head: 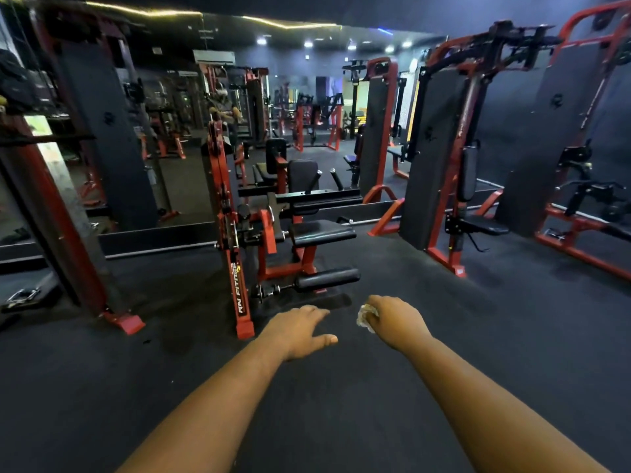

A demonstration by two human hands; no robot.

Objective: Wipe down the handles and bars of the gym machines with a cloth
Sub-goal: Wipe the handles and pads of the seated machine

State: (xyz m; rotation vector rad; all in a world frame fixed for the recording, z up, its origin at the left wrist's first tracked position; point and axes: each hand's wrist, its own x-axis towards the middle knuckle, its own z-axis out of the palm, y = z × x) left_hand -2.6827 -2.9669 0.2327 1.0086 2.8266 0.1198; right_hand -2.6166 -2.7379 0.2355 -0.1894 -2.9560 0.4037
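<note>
Right hand (392,322) fingers clench a crumpled cloth (367,317); left hand (300,331) fingers released. Roller bar (326,278) at twelve o'clock lies crosswise; open floor (478,336) toward three.

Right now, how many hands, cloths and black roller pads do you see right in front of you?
Hands: 2, the left hand open and the right hand gripping the cloth.
Cloths: 1, the white cloth.
Roller pads: 1, the pad low on the red machine.
Total: 4.
</note>
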